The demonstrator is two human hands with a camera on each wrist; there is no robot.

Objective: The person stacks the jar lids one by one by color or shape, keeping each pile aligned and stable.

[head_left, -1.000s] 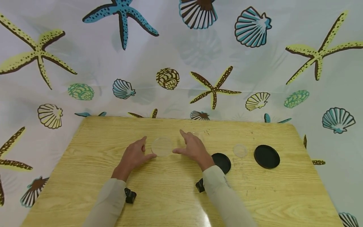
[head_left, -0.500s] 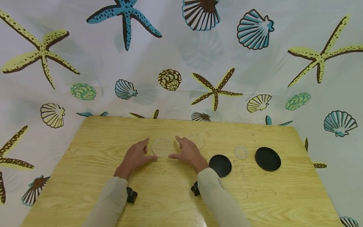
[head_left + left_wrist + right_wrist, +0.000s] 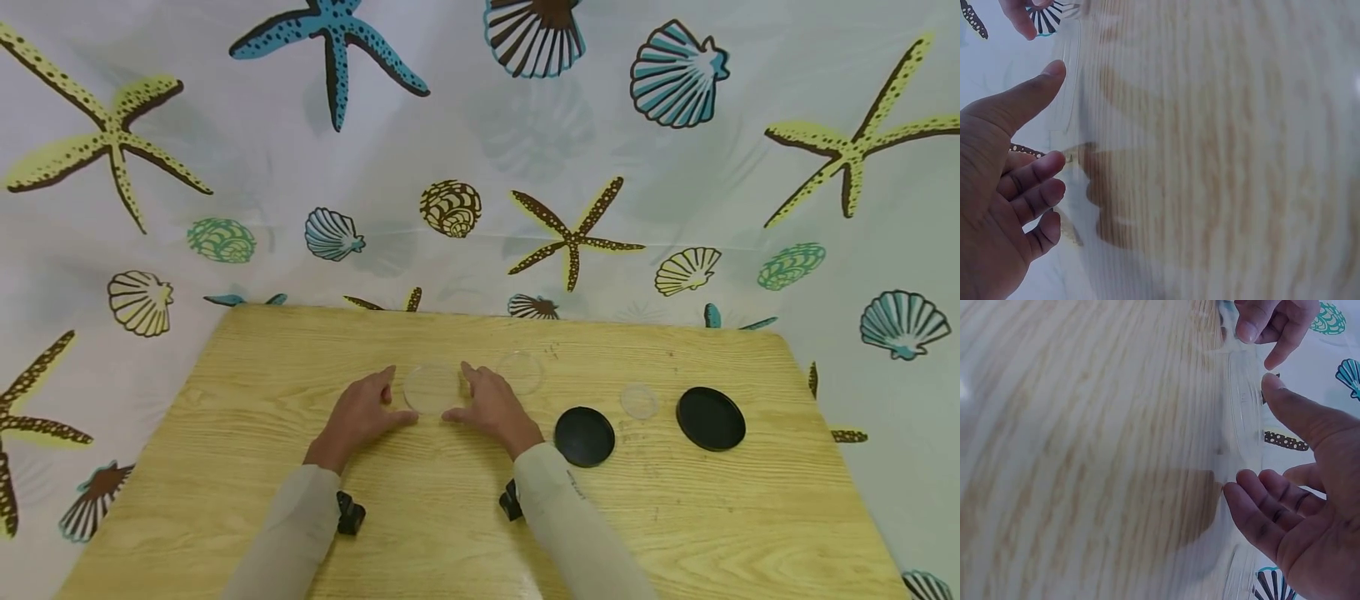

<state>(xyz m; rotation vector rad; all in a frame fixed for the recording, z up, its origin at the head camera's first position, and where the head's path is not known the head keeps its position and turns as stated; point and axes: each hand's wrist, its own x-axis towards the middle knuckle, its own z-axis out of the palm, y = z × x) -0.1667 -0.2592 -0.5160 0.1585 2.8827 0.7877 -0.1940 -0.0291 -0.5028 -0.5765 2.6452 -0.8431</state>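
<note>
Fingers of the left hand and right hand, head view: standing well apart from their thumbs, holding nothing, flanking a clear, colourless, round shallow dish that is lying on a pale yellow wood-grain table; contact is not showing clearly. Handling: dish is looking light, stiff, slippery, probably brittle; its opposite rim edges are likely offering the best hold. Left wrist view: table is gleaming, mirroring fingers. Right wrist view: white cloth printed with shells and starfish is hanging behind.
</note>
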